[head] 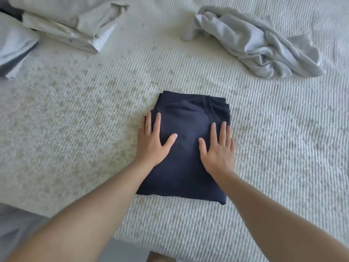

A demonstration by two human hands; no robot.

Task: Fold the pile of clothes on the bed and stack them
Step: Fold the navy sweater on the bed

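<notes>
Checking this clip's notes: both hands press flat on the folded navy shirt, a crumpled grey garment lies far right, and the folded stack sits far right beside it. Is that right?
Not quite. The head view shows the folded stack at the far left of the bed, not beside the crumpled grey garment. The rest holds: the left hand and right hand press flat on the navy shirt.

One folded navy shirt [190,148], one crumpled grey garment [253,44], two stacks of folded clothes [71,25] [13,46], two hands [154,142] [219,150].
</notes>
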